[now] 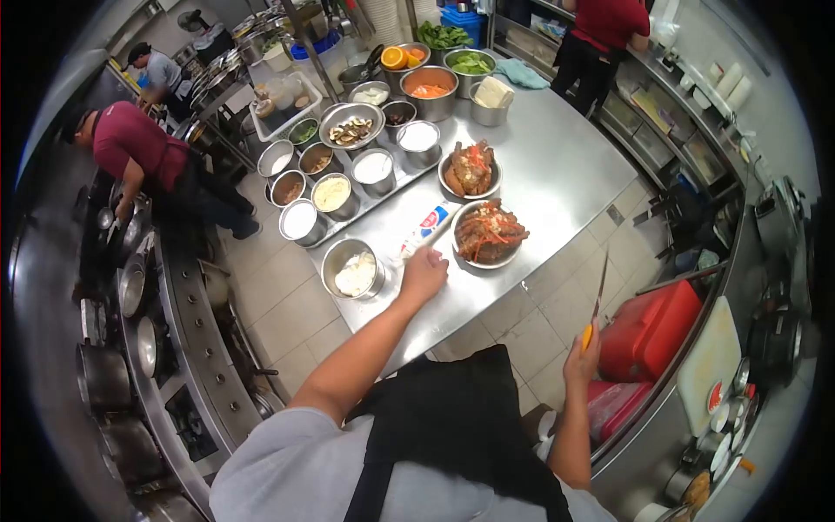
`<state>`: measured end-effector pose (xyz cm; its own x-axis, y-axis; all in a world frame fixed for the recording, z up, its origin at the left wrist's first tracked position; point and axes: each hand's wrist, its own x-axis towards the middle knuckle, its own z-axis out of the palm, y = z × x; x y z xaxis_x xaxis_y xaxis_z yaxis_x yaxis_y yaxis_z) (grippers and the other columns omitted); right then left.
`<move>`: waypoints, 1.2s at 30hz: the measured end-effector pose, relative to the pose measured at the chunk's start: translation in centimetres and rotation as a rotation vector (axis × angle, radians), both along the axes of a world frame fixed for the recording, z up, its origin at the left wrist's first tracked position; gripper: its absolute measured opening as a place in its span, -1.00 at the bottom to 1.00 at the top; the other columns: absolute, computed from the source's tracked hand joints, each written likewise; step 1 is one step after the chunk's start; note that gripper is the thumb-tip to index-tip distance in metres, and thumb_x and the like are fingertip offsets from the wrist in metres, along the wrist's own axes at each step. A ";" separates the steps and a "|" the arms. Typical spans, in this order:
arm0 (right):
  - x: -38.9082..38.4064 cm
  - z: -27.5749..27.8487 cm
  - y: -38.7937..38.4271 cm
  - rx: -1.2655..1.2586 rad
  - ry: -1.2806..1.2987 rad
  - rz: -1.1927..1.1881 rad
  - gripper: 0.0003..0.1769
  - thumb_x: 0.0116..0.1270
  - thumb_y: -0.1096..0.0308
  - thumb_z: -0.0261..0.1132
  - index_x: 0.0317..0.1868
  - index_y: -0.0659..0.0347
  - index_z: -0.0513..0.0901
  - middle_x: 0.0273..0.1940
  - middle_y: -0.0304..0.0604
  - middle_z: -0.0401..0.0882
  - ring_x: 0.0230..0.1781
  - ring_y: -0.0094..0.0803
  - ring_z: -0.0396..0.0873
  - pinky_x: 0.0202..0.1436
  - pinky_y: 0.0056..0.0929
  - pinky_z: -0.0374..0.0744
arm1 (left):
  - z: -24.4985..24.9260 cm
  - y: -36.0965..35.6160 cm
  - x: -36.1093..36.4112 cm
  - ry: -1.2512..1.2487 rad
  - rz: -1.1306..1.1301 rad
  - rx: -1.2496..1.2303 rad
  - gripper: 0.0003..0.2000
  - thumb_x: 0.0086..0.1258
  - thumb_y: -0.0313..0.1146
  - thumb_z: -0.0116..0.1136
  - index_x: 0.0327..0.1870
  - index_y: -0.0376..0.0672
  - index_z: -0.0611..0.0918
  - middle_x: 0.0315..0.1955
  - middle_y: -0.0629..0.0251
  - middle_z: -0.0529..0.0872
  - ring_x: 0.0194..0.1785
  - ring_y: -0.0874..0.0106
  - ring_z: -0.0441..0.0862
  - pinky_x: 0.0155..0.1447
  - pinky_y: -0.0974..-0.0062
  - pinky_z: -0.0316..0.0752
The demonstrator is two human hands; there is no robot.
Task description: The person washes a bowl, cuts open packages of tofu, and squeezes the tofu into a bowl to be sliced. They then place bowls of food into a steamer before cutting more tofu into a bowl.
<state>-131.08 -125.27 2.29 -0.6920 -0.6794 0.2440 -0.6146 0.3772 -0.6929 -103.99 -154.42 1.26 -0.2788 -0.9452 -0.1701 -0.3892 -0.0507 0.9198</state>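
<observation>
My left hand (424,276) is over the steel table (557,200) with its fingers curled in; what they hold, if anything, is hidden. Just beyond its knuckles lies a white plastic packet (426,230) with red and blue print. A steel pot (329,272) with pale white pieces stands left of this hand. On its other side is a bowl of dark braised food (490,233) topped with red shreds, with a similar bowl of browned food (470,170) behind it. My right hand (581,358) grips the yellow handle of a knife (602,291), blade pointing up and away, off the table's right side.
Several steel containers of ingredients (333,193) crowd the table's left and far side. A folded teal cloth (520,73) lies at the back. Stoves line the left, where a person in a red shirt (139,143) bends over. A red bin (648,326) and a cutting board (709,365) are at right.
</observation>
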 end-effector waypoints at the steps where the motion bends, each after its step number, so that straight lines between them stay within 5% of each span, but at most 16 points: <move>1: -0.5 2.3 -2.6 0.052 0.028 0.013 -0.41 0.38 0.41 0.12 0.41 0.23 0.26 0.24 0.15 0.40 0.28 0.03 0.38 0.31 -0.21 0.36 | -0.1 0.8 0.1 0.075 -0.020 0.155 -0.75 0.29 -0.46 0.17 -0.08 -0.31 0.45 -0.38 0.18 0.68 -0.45 0.39 0.67 -0.41 0.50 0.56; 4: -2.5 5.1 -10.0 0.103 0.098 0.087 -0.43 0.37 0.35 0.14 0.38 0.18 0.28 0.17 0.11 0.44 0.15 0.06 0.47 0.19 -0.16 0.46 | 2.6 3.8 -0.9 0.320 0.003 0.661 -0.64 0.29 -0.49 0.18 0.05 -0.31 0.35 -0.34 0.12 0.68 -0.39 0.36 0.70 -0.37 0.48 0.62; 6: -4.5 5.0 -14.7 0.114 0.152 0.153 -0.45 0.37 0.34 0.14 0.35 0.17 0.29 0.15 0.10 0.46 0.12 0.07 0.48 0.16 -0.13 0.48 | 3.9 5.2 -2.7 0.344 0.013 0.729 -0.45 0.31 -0.54 0.14 0.25 -0.36 0.14 -0.28 0.05 0.67 -0.32 0.30 0.72 -0.29 0.45 0.65; 15: -13.9 3.8 -27.3 0.305 0.236 0.505 -0.50 0.34 0.33 0.18 0.27 0.17 0.31 0.02 0.06 0.52 0.06 0.04 0.50 0.06 -0.04 0.51 | 1.9 6.1 -9.4 0.511 0.395 0.583 -0.43 0.41 -0.53 0.05 0.35 -0.29 0.06 -0.23 -0.05 0.67 -0.23 0.23 0.74 -0.28 0.46 0.67; 24: -20.0 4.7 -29.1 0.257 0.165 0.597 -0.47 0.30 0.35 0.26 0.26 0.18 0.34 0.00 0.08 0.57 -0.01 0.04 0.57 0.04 -0.14 0.53 | 2.1 6.8 -12.9 0.639 0.686 0.505 -0.44 0.44 -0.52 -0.01 0.39 -0.18 0.05 -0.12 -0.05 0.63 -0.21 0.20 0.76 -0.26 0.44 0.70; 31: -20.9 7.8 -30.3 0.140 0.035 0.796 -0.52 0.30 0.39 0.30 0.20 0.20 0.36 -0.06 -0.04 0.59 -0.08 -0.19 0.61 0.05 -0.33 0.53 | 1.5 6.1 -14.1 0.685 0.853 0.360 -0.49 0.29 -0.64 -0.05 0.31 -0.28 0.27 -0.03 0.05 0.60 -0.44 0.32 0.70 -0.35 0.49 0.73; 36: -20.2 7.1 -31.0 0.179 0.068 1.026 -0.53 0.24 0.39 0.35 0.14 0.21 0.41 -0.05 -0.01 0.59 -0.08 -0.13 0.62 0.02 -0.29 0.56 | 2.8 9.0 -12.7 0.604 0.906 0.309 -0.51 0.23 -0.67 -0.04 0.25 -0.35 0.36 -0.14 0.05 0.63 -0.54 0.37 0.66 -0.55 0.52 0.65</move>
